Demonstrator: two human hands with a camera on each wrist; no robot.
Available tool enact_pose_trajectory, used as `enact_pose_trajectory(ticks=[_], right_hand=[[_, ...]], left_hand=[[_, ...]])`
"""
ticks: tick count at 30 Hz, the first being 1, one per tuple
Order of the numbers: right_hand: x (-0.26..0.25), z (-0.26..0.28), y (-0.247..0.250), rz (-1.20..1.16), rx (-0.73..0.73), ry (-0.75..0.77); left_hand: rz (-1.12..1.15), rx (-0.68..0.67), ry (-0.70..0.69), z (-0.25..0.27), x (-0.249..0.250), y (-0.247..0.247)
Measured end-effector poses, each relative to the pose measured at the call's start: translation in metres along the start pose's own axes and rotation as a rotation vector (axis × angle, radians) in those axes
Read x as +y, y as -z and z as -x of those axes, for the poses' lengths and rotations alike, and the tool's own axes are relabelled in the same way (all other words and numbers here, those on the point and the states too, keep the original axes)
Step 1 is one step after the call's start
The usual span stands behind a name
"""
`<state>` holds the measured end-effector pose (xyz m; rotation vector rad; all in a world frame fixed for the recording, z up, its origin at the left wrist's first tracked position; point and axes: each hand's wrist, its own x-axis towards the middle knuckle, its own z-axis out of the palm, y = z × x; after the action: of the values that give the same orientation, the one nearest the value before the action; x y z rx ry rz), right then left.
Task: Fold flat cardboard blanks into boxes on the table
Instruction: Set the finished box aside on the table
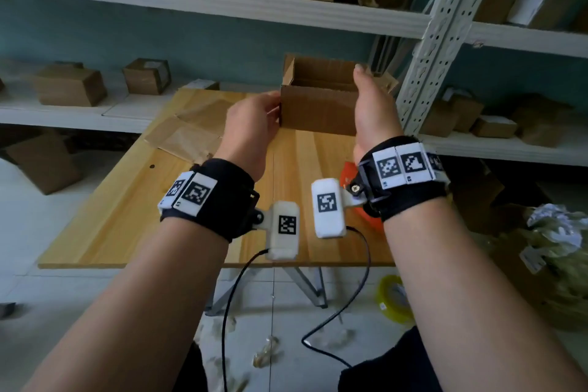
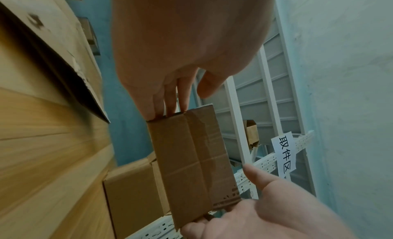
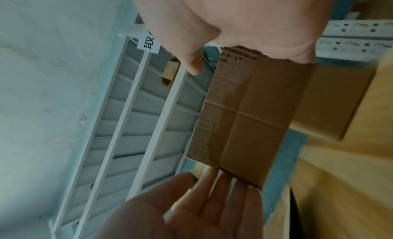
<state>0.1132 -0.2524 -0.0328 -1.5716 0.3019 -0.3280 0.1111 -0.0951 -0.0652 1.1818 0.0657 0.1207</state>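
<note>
While you hold the box (image 1: 318, 110) up between your hands, it sits above the far end of the wooden table (image 1: 133, 200), open side up, with its top flaps standing. Your left hand (image 1: 251, 127) is at the box's left end; from the left wrist camera its fingers (image 2: 170, 101) lie straight and close together, tips on the edge of the folded bottom, thumb held apart from the cardboard. Your right hand (image 1: 370, 105) is flat against the right end, fingers pointing up past the rim; the right wrist camera shows its palm on the cardboard's end and the thumb free of it. Neither hand curls round the box: both press it from opposite ends with straight fingers. The underside shows two bottom flaps meeting along a centre seam, closed.

Flat cardboard blanks (image 1: 187, 134) lie on the table's left part, beyond your left wrist. An orange object (image 1: 348, 173) shows partly behind your right wristband. Shelves (image 1: 222, 3) behind the table carry other boxes, and a roll of yellow tape (image 1: 394, 299) lies on the floor.
</note>
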Motion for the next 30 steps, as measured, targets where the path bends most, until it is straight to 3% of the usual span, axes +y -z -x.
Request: enact_pose_trajectory(ticks=[5, 13, 15, 18, 24, 30], right_hand=[[-0.013, -0.048, 0.022, -0.030, 0.012, -0.043], [0.000, -0.100, 0.062, -0.192, -0.208, -0.318], [0.006, -0.102, 0.068, -0.196, -0.212, -0.393], [0.013, -0.100, 0.072, -0.283, -0.101, -0.456], [0.023, -0.109, 0.065, -0.297, -0.034, -0.426], [0.004, -0.108, 0.062, -0.411, 0.030, -0.277]], left_hand=[[-0.080, -0.118, 0.053, -0.038, -0.006, -0.032], [-0.168, -0.211, 0.242, -0.086, -0.028, -0.054], [-0.181, -0.210, 0.290, -0.091, -0.035, -0.053], [-0.180, -0.255, 0.375, -0.098, -0.047, -0.055], [-0.110, -0.281, 0.495, -0.097, -0.058, -0.055], [-0.011, -0.280, 0.411, -0.086, -0.027, -0.042]])
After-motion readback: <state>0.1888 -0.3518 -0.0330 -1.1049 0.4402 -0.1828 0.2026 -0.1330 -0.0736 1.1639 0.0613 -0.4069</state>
